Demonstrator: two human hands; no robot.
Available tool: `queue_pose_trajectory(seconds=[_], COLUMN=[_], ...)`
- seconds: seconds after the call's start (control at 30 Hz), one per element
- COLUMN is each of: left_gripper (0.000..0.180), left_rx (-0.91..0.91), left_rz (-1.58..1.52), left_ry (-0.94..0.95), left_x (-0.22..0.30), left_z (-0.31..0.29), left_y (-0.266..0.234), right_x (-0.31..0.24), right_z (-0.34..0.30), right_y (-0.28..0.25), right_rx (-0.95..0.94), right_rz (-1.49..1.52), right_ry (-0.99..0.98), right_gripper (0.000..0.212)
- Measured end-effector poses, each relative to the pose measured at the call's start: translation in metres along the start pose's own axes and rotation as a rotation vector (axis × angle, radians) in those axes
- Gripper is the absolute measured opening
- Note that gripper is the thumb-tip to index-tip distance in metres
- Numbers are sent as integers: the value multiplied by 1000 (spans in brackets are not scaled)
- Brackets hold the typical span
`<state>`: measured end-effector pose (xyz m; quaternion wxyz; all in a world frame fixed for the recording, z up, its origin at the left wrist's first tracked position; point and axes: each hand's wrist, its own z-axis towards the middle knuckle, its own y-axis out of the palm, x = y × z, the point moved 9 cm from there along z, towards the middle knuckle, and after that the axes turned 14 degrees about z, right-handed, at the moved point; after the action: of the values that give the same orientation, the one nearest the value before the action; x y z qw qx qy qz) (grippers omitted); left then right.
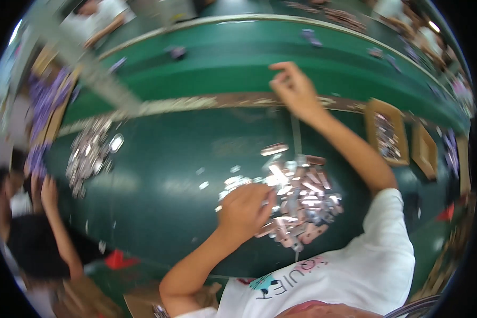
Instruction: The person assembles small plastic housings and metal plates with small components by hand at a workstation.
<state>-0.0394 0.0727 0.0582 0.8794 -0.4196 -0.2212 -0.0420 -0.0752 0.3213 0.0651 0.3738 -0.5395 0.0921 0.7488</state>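
A pile of small flat metal pieces (302, 199), copper-coloured and silvery, lies on the dark green table in front of me. My left hand (245, 209) rests at the left side of this pile, its fingers bent and close together; whatever they pinch is hidden under the hand. Bright silvery bits (236, 183) lie just beyond its knuckles. My right hand (296, 94) is stretched out over the green conveyor belt (212, 69), past the table's far edge. Its index finger points out and the others are loosely curled, with nothing visible in them.
Another heap of shiny metal parts (90, 153) lies at the left. A cardboard box (372, 127) holding metal pieces stands at the right, beside a smaller box (420, 153). Purple bundles (312, 38) sit on the belt. A co-worker's arm (61, 228) reaches in at the left.
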Motion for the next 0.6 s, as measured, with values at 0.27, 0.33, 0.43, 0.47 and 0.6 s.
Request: queue_pose_trajectory(seconds=[0.27, 0.33, 0.43, 0.47, 0.6], left_gripper=[12, 13, 15, 18, 18], left_rx=[43, 50, 117, 174, 202], left_rz=[94, 146, 204, 203, 271], left_ry=[67, 90, 140, 165, 173], left_x=[9, 8, 17, 22, 16], left_z=[-14, -14, -3, 2, -1], left_y=[-18, -13, -12, -16, -27], right_x=[14, 35, 55, 59, 102], right_z=[98, 136, 183, 198, 211], right_y=[174, 217, 238, 233, 239], right_rx=[-249, -267, -220, -167, -314], right_rz=[-549, -463, -434, -451, -577], right_ry=[-333, -356, -389, -386, -10], right_gripper=[59, 62, 67, 69, 66])
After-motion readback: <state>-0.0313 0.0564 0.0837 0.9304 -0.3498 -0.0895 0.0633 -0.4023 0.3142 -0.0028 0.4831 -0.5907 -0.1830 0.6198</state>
